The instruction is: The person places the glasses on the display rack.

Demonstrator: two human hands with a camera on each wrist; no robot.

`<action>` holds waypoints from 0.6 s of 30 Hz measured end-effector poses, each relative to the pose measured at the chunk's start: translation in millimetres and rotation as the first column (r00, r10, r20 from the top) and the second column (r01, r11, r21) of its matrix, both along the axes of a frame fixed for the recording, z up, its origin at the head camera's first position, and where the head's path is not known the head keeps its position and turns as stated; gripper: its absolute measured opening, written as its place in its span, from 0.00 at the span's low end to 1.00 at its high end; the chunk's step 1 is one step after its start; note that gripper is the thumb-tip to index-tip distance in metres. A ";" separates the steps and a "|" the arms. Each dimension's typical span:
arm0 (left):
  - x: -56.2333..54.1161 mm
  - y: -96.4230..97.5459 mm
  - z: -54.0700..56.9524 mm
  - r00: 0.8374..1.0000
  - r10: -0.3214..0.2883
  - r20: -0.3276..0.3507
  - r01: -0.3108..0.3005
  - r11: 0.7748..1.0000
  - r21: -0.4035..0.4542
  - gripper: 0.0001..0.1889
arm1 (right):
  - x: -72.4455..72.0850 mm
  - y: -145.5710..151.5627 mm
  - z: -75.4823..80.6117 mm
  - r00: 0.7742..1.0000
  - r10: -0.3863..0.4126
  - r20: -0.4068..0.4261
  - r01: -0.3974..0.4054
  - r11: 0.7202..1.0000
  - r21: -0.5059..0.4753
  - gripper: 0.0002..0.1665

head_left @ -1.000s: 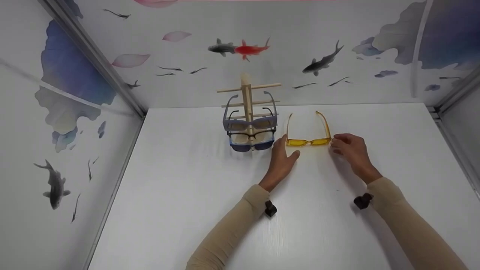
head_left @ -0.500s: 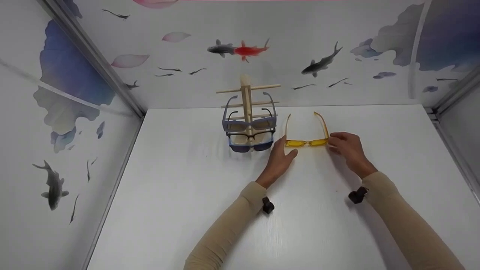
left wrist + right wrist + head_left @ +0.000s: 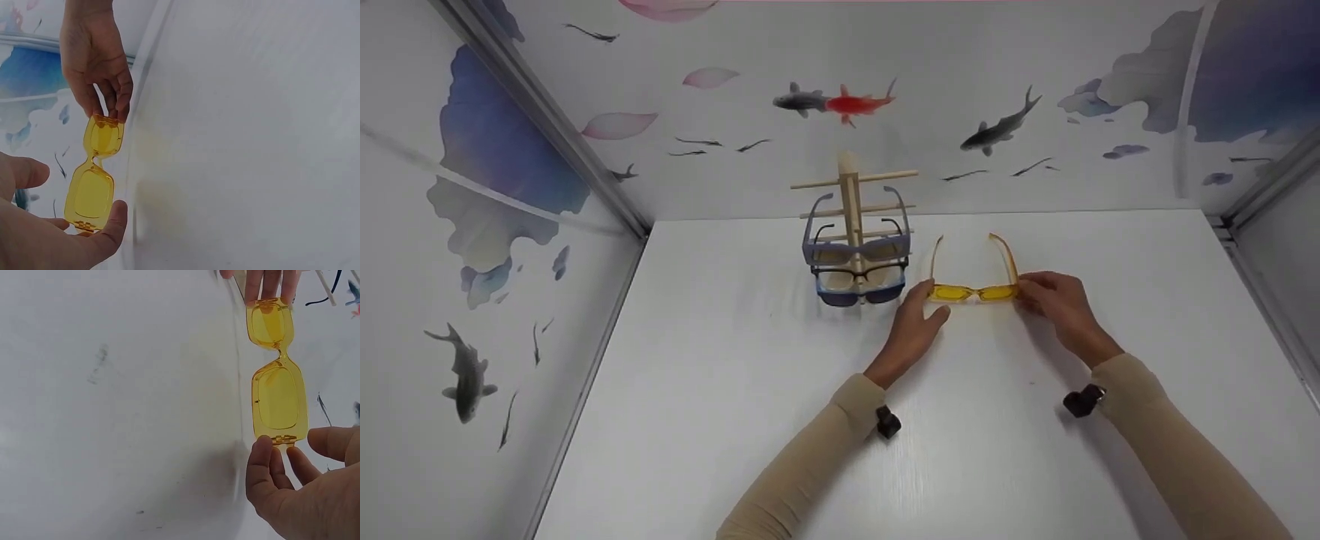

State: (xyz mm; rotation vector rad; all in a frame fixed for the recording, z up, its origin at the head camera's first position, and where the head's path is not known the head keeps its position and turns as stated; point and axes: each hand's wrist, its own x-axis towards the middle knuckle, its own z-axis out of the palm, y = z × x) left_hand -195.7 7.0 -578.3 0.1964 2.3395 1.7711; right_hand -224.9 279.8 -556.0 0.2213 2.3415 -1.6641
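A pair of yellow glasses (image 3: 973, 293), with clear yellow frame and lenses, faces me with both arms unfolded toward the back wall. At its left end my left hand (image 3: 913, 330) touches the hinge with extended fingers (image 3: 270, 282), the thumb standing apart. My right hand (image 3: 1061, 306) holds the right end, its bent fingers (image 3: 260, 464) gathered about the hinge. Part of the right arm's hinge is hidden by them. Just left of my left hand stands a wooden glasses rack (image 3: 850, 202) carrying several pairs, among them grey-framed sunglasses (image 3: 856, 250).
The rack's top peg (image 3: 889, 176) bears no glasses. A white table (image 3: 720, 390) spreads beneath my arms, bounded by a printed back wall (image 3: 930, 45) and a left side wall (image 3: 405, 247). Black wrist cameras (image 3: 1081, 401) sit at my cuffs.
The lens front of the yellow glasses shows taller now, tipped more toward my view. My right fingers have closed in on the right hinge, and both hands have come slightly nearer to me.
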 end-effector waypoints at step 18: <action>33.4 -15.3 23.4 0.995 -0.088 0.039 0.084 0.990 0.115 0.27 | 37.6 19.0 12.8 0.999 0.027 -0.036 -0.028 0.999 -0.016 0.31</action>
